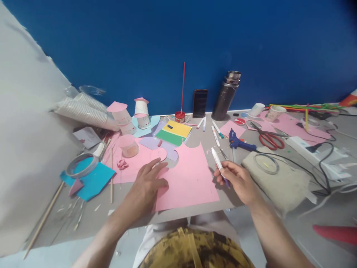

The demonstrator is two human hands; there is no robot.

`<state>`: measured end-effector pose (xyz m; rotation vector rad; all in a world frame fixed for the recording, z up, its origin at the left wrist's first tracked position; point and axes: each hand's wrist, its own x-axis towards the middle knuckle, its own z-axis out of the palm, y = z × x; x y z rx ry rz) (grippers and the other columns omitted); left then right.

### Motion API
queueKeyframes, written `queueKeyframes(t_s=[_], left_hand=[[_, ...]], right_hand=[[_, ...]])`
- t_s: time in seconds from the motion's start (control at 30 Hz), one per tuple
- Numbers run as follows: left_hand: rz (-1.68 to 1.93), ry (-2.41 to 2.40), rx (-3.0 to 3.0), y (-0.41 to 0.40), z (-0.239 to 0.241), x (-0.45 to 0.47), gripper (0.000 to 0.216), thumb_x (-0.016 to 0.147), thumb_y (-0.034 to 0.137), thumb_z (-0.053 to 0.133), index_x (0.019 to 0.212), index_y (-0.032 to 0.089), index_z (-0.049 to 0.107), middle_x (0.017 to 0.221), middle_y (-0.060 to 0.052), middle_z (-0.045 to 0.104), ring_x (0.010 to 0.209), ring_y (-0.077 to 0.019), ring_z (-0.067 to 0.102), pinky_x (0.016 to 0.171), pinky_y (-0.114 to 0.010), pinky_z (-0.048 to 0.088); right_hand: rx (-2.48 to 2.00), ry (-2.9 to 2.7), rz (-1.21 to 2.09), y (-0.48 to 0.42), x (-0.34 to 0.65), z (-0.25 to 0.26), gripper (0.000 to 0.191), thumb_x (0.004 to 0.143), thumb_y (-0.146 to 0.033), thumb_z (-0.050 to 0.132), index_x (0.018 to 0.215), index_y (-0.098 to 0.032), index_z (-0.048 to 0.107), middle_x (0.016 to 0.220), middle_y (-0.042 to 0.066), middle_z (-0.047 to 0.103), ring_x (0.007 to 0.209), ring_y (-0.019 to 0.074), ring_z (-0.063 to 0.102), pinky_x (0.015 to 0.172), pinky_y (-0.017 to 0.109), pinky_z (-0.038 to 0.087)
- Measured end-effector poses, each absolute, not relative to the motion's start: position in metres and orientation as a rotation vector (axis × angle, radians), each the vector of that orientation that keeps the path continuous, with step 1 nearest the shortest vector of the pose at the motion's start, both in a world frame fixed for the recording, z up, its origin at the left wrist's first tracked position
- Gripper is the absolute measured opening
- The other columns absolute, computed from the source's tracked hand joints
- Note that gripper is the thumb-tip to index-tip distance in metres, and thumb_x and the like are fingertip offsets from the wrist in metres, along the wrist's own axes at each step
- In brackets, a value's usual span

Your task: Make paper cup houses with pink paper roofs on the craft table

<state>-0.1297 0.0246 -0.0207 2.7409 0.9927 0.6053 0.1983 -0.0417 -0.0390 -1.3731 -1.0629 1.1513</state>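
Observation:
In my right hand (234, 178) is a white marker (217, 158) with a purple end, gripped between thumb and fingers and tilted up to the left. A pink paper sheet (189, 182) with a cut-out curve along its top lies in front of me. My left hand (152, 176) rests with fingers spread at the sheet's left edge. Just beyond those fingertips is a small pink paper circle (158, 154). A pink-topped cup (129, 146) and a crumpled pink paper piece (122, 164) sit to the left.
Right of the sheet are a blue glue gun (241, 143), red-handled scissors (270, 140), a beige cloth (279, 186) and a white power strip (312, 154). Toward the wall stand a dark thermos (226, 96) and a phone (200, 104). Stacked paper cups (83, 111) lie left.

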Motion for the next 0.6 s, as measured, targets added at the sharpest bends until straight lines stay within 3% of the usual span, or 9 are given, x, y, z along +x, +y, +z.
queueKeyframes(t_s=[0.13, 0.27, 0.33, 0.4, 0.6], left_hand=[[0.605, 0.993, 2.715, 0.018, -0.013, -0.125, 0.034, 0.101, 0.017, 0.048, 0.120, 0.027, 0.074, 0.152, -0.011, 0.057, 0.150, -0.0327, 0.040, 0.114, -0.058, 0.045], [0.415, 0.966, 2.689, -0.005, -0.027, -0.099, 0.059, 0.101, 0.048, 0.055, 0.153, 0.022, 0.049, 0.162, -0.018, 0.043, 0.154, -0.0371, 0.033, 0.118, -0.064, 0.038], [0.289, 0.897, 2.711, -0.015, -0.037, -0.086, 0.079, 0.094, 0.066, 0.056, 0.157, 0.020, 0.044, 0.164, -0.022, 0.038, 0.155, -0.0396, 0.029, 0.120, -0.068, 0.032], [0.256, 0.850, 2.730, -0.022, -0.044, -0.078, 0.088, 0.091, 0.073, 0.054, 0.159, 0.020, 0.040, 0.166, -0.023, 0.033, 0.157, -0.0402, 0.025, 0.121, -0.069, 0.028], [0.274, 0.822, 2.706, -0.026, -0.039, -0.085, 0.077, 0.094, 0.069, 0.053, 0.154, 0.023, 0.046, 0.162, -0.021, 0.042, 0.154, -0.0388, 0.033, 0.120, -0.067, 0.032]], right_hand=[[-1.459, -1.093, 1.089, -0.047, 0.197, -0.041, 0.043, 0.086, -0.058, 0.070, 0.097, -0.017, 0.069, 0.086, 0.008, 0.075, 0.068, 0.0168, 0.065, 0.064, 0.029, 0.055], [-1.555, -1.166, 0.955, -0.046, 0.194, -0.040, 0.040, 0.088, -0.058, 0.064, 0.095, -0.019, 0.068, 0.079, 0.006, 0.073, 0.063, 0.0171, 0.062, 0.060, 0.029, 0.051], [-1.627, -1.243, 0.840, -0.047, 0.191, -0.040, 0.039, 0.092, -0.056, 0.060, 0.098, -0.019, 0.069, 0.076, 0.004, 0.071, 0.065, 0.0183, 0.062, 0.061, 0.029, 0.050], [-1.671, -1.349, 0.727, -0.050, 0.185, -0.042, 0.038, 0.095, -0.054, 0.055, 0.102, -0.020, 0.069, 0.080, 0.004, 0.073, 0.069, 0.0196, 0.064, 0.063, 0.029, 0.049], [-1.583, -1.625, 0.476, -0.058, 0.168, -0.055, 0.030, 0.099, -0.046, 0.052, 0.093, -0.022, 0.069, 0.077, 0.003, 0.071, 0.065, 0.0181, 0.063, 0.064, 0.027, 0.050]])
